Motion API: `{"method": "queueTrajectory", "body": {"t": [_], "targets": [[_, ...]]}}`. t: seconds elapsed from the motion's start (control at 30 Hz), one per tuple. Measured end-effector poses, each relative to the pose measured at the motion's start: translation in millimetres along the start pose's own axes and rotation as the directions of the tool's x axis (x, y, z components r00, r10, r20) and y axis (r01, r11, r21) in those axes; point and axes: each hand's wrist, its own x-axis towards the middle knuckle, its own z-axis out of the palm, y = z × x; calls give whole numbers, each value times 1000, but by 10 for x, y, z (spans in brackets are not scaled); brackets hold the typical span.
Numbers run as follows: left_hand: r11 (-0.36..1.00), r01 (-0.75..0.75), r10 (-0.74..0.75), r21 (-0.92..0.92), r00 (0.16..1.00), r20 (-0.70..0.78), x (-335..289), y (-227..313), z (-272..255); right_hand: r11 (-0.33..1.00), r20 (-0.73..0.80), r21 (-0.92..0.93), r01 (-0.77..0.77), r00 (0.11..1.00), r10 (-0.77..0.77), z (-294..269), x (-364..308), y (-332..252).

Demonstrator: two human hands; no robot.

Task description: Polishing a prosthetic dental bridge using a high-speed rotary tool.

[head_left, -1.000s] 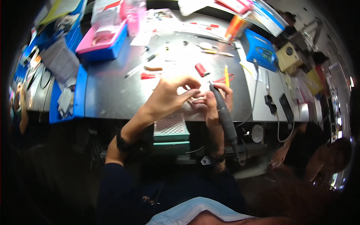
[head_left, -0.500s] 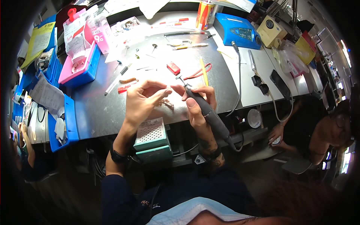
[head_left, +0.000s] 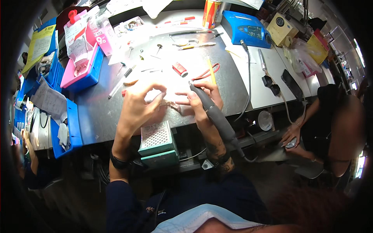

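Note:
My right hand is wrapped round a dark grey rotary handpiece, which slants up and left to a small metal tip. No disc shows at that tip. Just left of it, my left hand is closed in a pinch, thumb and forefinger curved into a ring; whatever lies between the tips is too small to make out. Beyond the hands are a small red cylinder, a red strap loop and a yellow pencil. Small mounted bits lie farther back.
A blue control box and an orange can stand at the back. Blue bins line the left side. A perforated green box sits under the table's front edge. At right, another person's hands hold a round object.
My left hand has drawn back left from the handpiece tip. The disc-headed bit seen at the tip earlier no longer shows there. The person at right has shifted.

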Motion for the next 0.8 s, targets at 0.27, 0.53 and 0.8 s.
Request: {"method": "queueTrajectory", "body": {"t": [0.27,0.53,0.8], "targets": [[998,-48,53,-30,975,217,75,-35,279,956,-68,-291,-31,998,12,-174,-22,85],[999,-48,44,25,988,148,-75,78,141,852,14,-474,224,969,-247,3,-20,121],[997,-54,44,54,984,172,-84,4,213,848,2,-464,256,958,-288,-47,-36,62]]}}
